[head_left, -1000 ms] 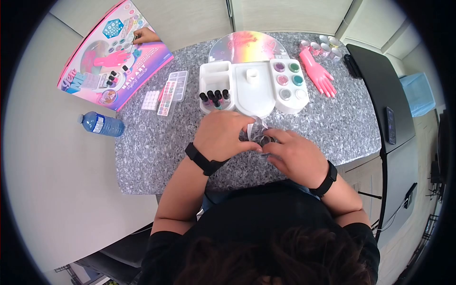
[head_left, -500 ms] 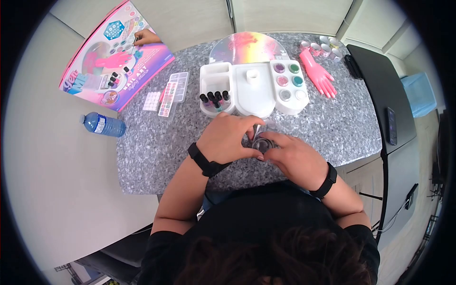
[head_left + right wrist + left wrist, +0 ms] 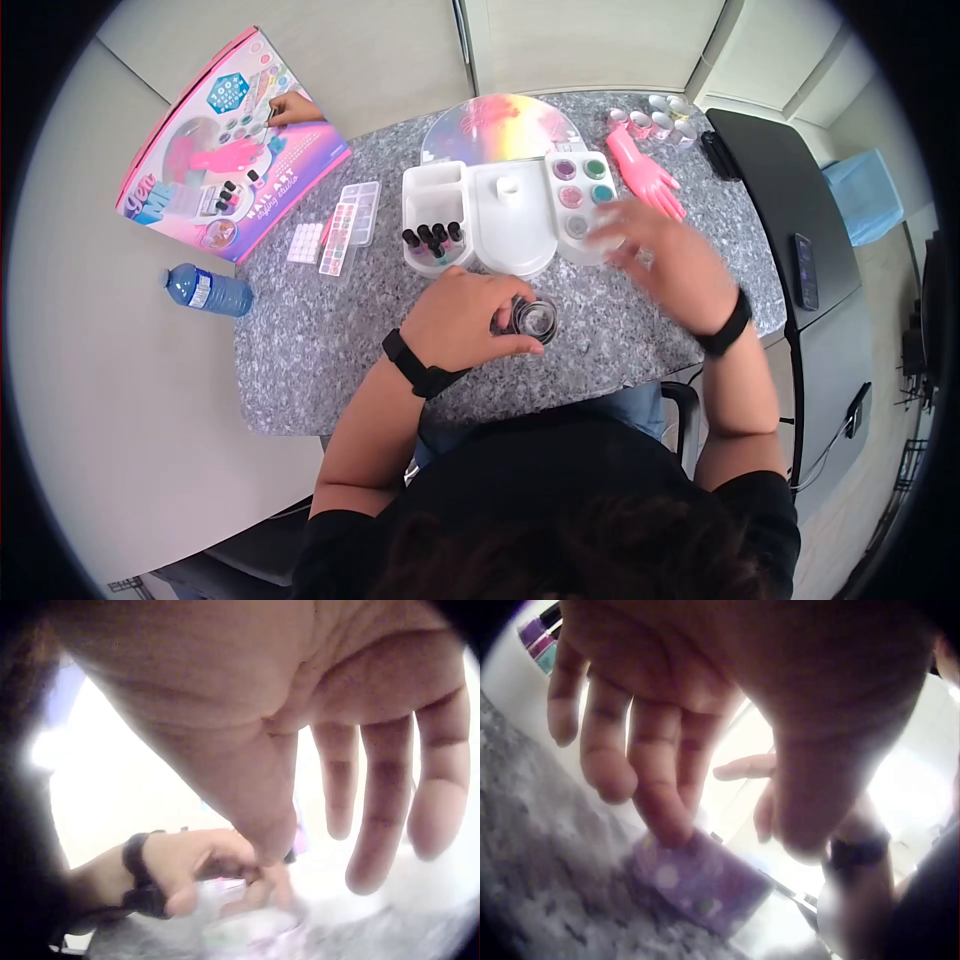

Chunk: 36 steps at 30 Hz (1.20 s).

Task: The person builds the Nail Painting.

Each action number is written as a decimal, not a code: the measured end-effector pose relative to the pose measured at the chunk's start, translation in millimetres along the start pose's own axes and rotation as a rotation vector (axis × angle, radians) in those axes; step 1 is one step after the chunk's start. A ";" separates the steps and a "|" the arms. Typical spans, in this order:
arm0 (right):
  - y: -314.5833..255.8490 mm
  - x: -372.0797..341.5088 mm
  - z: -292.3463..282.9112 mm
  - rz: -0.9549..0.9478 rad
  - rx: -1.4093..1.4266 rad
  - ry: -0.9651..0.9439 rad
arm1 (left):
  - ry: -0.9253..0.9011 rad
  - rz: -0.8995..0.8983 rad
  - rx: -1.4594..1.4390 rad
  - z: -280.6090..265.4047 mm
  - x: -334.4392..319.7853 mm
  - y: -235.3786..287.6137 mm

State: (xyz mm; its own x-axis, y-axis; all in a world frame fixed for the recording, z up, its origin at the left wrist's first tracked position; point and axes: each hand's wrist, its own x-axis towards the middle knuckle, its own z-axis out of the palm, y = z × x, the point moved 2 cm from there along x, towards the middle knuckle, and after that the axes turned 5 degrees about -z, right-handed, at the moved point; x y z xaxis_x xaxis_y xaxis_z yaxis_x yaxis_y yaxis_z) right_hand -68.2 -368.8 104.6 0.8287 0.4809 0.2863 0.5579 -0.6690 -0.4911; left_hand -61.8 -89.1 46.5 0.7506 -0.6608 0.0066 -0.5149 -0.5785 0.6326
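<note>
One purple dotted ring (image 3: 701, 883) is occupying the centre of the head view, showing its round opening, just below one white tray (image 3: 515, 240). One left hand (image 3: 462, 318) is curving its thumb and fingers round it. Right of centre, one blurred right hand (image 3: 680, 265) is holding nothing, its fingers spreading near the tray's right section; whether they are touching it cannot be told. Two black wristbands (image 3: 415, 372) are circling the wrists. Five black-capped bottles (image 3: 424, 236) are standing in the tray's left section, and five coloured pots (image 3: 571, 196) are showing in its right. Toward the upper right, one pink model hand (image 3: 645, 172) is lying near six small cups (image 3: 684, 134). One printed box (image 3: 235, 150) is filling the upper left, with one blue water bottle (image 3: 208, 290) showing below it. One phone (image 3: 805, 270) is lying at the far right.
</note>
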 end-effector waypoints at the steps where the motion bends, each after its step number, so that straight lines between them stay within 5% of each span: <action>1: 13.2 13.5 -18.5 0.093 -0.014 0.043 | 0.033 0.018 0.013 1.2 0.0 -0.2; 5: 159.2 65.2 -63.9 0.162 -0.370 0.163 | 0.118 0.013 -0.004 -0.9 0.5 2.6; 8: 231.8 92.9 -72.8 0.473 -0.734 0.264 | 0.198 -0.013 -0.003 -4.1 2.0 0.1; 9: 236.4 101.5 -72.0 0.468 -0.736 0.269 | 0.205 -0.010 0.000 -3.0 2.2 -2.6; 11: 254.4 115.0 -71.9 0.800 -0.584 0.190 | 0.320 0.045 -0.030 -2.1 3.7 -7.3; 14: 382.1 136.2 -64.3 0.878 -0.418 -0.040 | 0.329 0.033 -0.075 -3.4 5.1 -9.1; 17: 344.9 141.0 -67.5 1.032 -0.448 -0.073 | 0.362 0.077 -0.045 -9.7 3.3 -1.2; 19: 357.3 147.8 -64.8 1.028 -0.533 -0.010 | 0.357 0.084 -0.041 -11.4 2.9 0.9; 21: 417.2 156.6 -66.6 0.800 -0.664 0.045 | 0.342 0.087 -0.044 -8.7 0.0 1.9; 22: 318.1 148.4 -82.8 0.725 -0.612 0.127 | 0.364 0.099 -0.035 -8.3 -0.1 2.0; 23: 331.8 147.4 -97.2 0.651 -0.371 0.221 | 0.387 0.112 -0.026 -8.4 0.1 2.1; 26: 233.4 127.6 -108.6 0.332 -0.056 0.337 | 0.388 0.103 -0.025 -9.7 -1.0 4.4; 31: 24.1 41.7 -64.9 -0.016 -0.015 0.093 | 0.448 0.115 0.043 -11.3 -4.4 4.3; 32: 2.1 21.6 -53.2 0.112 -0.012 0.007 | 0.487 0.123 0.078 -13.2 -4.9 3.9; 36: -37.3 -40.8 4.1 0.033 -0.219 -0.058 | 0.457 0.077 0.102 -17.9 -6.5 5.1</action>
State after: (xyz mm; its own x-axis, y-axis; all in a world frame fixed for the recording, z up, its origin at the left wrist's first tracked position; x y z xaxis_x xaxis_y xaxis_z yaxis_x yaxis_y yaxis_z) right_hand -123.0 -361.1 107.9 0.8464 0.4839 0.2224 0.5319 -0.7891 -0.3072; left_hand -61.8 -79.2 63.6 0.8020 -0.4388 0.4053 -0.5973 -0.5949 0.5379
